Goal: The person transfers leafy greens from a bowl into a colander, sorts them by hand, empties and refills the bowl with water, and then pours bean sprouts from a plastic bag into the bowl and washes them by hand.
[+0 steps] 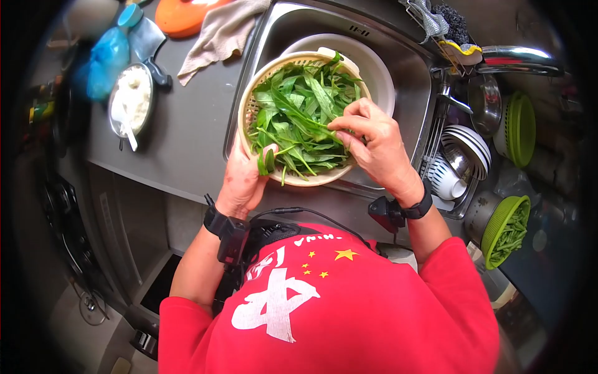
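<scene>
Fingers of the right hand pinch one slender green stem, unreleased, at three o'clock (left hand's, at seven, I can't tell), the round cream plastic basket heaped.

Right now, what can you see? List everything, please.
Leafy greens: many, green, in colander
Colander: one, cream, over basin
Basin: one, white, in sink
Sink: one, silver, centre
Cloth: one, beige, left of sink
Cleaver: one, silver, left counter
Bag: one, blue, beside cleaver
Dish: one, pale, white food inside, left counter
Spoon: one, white, in dish
Faucet: one, silver, right of sink
Bowls: several, white, right of sink
Beans: many, green, in lime basket
Round object: one, orange, upper left
Shirt: one, red, bottom
Wrist straps: two, black, lower centre
Left hand: one, bare, holding colander
Right hand: one, bare, pinching greens
</scene>
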